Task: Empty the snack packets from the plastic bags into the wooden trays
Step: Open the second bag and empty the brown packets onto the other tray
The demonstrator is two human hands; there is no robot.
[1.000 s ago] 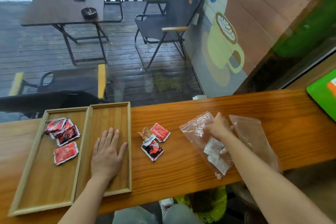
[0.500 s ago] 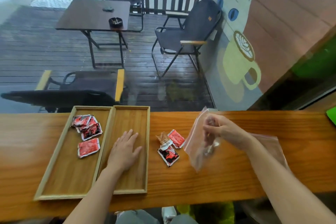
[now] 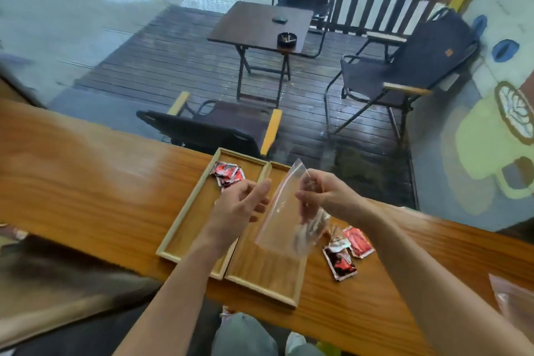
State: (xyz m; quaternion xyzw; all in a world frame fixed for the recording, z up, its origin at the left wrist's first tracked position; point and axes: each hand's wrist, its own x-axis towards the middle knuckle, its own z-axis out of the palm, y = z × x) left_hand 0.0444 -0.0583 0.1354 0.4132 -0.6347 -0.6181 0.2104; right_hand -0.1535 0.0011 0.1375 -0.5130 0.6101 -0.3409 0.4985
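Wooden counter [image 3: 86, 182], frame centre: right hand [image 3: 326, 196] pinches a clear bag [image 3: 286, 217] above the right tray [image 3: 265, 274]. Left hand [image 3: 239, 208] hovers half-open beside it, holding nothing.

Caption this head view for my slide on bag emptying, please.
Right hand holds a clear plastic bag above the right wooden tray; left hand open alongside.

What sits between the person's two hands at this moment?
In the head view, the clear plastic bag hangs between them, over the right-hand wooden tray. The right hand pinches its top edge; the left hand is open beside it.
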